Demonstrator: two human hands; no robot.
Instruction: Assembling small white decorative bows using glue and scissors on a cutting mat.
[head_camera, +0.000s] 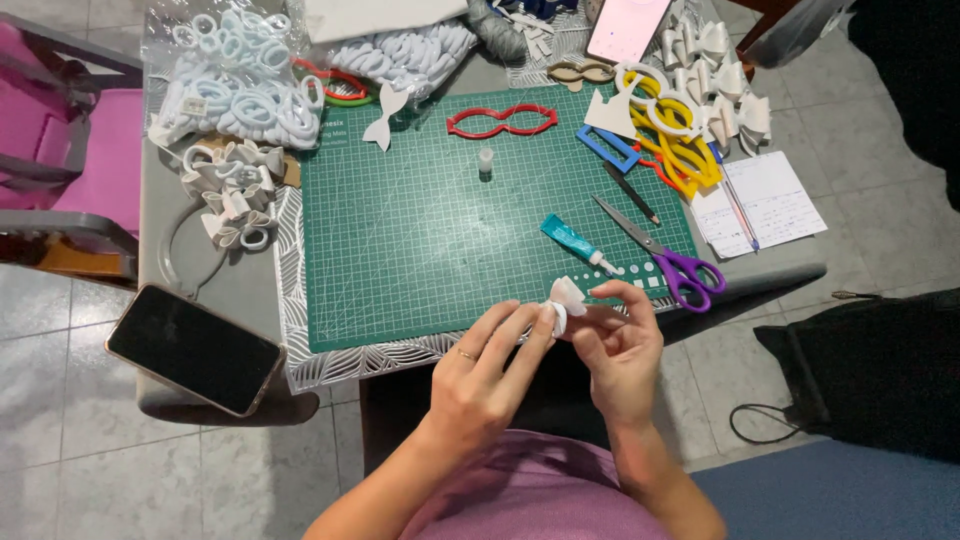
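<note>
Black glass first: at the lower left of the frame a phone (194, 349) lies on the grey table (150, 215) with its corner out past the edge, so a knock from an elbow could tip it to the tiled floor. Above it, at the upper left, a bag of white rings (243, 75) and a heap of white bows (228, 190) crowd the table's left side, leaving little bare room there.

The green cutting mat (440, 220) is mostly open through its middle (only a small white cap (486, 161) stands on it, beside a red bow-shaped template (502, 120)), which looks like the best room for setting things down.

At lower centre the left hand (490, 375) pinches a small white bow piece (561, 303) between thumb and fingers, and the right hand (620, 345) pinches the same piece from the other side. They hold it just off the mat's near edge, over the lap, so a slip would likely drop it to the floor rather than the mat.

Just above the right hand lies a teal glue tube (578, 243), apparently uncapped; it could ooze or smear a sleeve. Purple-handled scissors (668, 255) rest at the mat's right edge, their handles just beside the right hand's fingers.
</note>
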